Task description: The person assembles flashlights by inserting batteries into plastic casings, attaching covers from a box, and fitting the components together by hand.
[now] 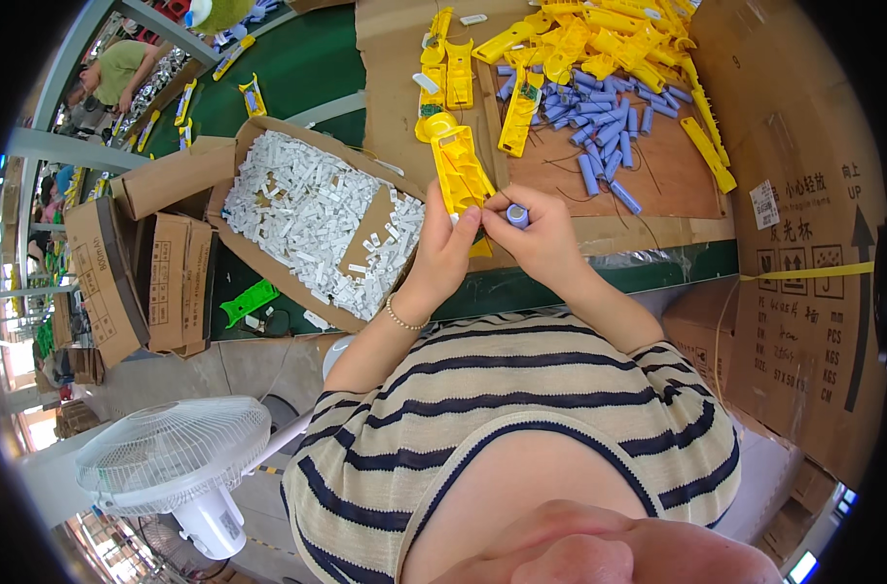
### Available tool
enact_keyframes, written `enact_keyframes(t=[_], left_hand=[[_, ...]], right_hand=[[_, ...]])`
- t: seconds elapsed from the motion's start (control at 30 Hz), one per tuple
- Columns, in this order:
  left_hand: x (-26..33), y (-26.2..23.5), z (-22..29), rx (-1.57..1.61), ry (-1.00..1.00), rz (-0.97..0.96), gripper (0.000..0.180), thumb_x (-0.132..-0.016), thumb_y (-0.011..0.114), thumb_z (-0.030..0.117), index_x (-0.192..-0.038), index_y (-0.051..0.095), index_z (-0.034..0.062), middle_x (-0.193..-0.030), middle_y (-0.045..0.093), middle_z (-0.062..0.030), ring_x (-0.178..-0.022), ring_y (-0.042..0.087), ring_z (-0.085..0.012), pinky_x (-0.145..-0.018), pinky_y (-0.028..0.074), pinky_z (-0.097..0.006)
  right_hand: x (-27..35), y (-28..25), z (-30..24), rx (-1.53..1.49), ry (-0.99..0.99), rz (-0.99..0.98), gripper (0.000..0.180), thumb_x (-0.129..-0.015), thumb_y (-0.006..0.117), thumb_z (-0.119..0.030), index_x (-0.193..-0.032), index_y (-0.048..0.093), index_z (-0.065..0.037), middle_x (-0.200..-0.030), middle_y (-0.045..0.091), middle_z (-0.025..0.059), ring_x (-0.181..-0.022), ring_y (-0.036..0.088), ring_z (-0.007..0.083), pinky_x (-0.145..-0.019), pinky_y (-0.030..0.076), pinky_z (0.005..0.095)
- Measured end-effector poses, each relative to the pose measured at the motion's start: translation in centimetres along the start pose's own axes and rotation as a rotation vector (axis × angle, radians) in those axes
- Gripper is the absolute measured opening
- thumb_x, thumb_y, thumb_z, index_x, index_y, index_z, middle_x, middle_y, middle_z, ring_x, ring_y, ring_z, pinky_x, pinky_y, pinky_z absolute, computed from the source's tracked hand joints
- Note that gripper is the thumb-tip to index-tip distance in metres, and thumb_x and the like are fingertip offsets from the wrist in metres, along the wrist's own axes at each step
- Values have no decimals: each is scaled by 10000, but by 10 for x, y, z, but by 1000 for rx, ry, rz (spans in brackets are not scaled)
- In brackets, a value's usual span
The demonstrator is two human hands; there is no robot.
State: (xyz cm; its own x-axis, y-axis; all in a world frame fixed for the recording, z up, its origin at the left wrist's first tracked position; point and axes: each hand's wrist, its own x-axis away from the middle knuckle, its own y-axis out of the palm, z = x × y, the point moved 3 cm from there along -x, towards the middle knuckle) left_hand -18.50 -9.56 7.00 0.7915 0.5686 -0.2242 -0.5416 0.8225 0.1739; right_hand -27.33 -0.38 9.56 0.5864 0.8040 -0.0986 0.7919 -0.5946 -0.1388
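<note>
Yellow plastic shell (460,165), ribbed and hollow, is pinched in the hands (444,251), the right also gripping a lilac cylinder (517,216)

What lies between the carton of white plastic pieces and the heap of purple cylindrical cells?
In the head view, a yellow plastic casing held in the left hand, then a second yellow casing with a green circuit board.

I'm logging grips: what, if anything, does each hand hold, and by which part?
The left hand holds a yellow shell by its nearer half; the right hand holds a purple cylinder, gripped part mostly hidden.
</note>
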Motion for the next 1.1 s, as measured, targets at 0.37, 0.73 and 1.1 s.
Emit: enact_keyframes(t=[0.37,0.73,1.1], left_hand=[[-1,-4,-2,35,-1,-28,354,-933,437,127,-1235,309,-5,-1068,488,-79,-968,493,-133,-860,404,-259],[-7,-13,-14,123,-134,1,329,-894,432,30,-1208,333,18,-1026,507,-83,-873,530,-134,-785,450,-271],[-1,-7,-30,157,-244,-48,511,-868,478,-11,-1324,260,66,-1038,519,-73,-800,557,-130,-706,493,-269]], right_hand=[[-4,-3,0,-2,45,-55,105,-804,636,-100,-814,630,4,-669,602,23,-603,538,83,-546,432,234],[-5,-8,8,-392,236,-45,279,-796,571,-15,-1071,554,23,-772,539,23,-672,529,91,-597,414,217],[-22,-30,10,-415,105,20,363,-767,652,28,-1113,548,60,-933,624,103,-833,621,142,-721,531,274]])
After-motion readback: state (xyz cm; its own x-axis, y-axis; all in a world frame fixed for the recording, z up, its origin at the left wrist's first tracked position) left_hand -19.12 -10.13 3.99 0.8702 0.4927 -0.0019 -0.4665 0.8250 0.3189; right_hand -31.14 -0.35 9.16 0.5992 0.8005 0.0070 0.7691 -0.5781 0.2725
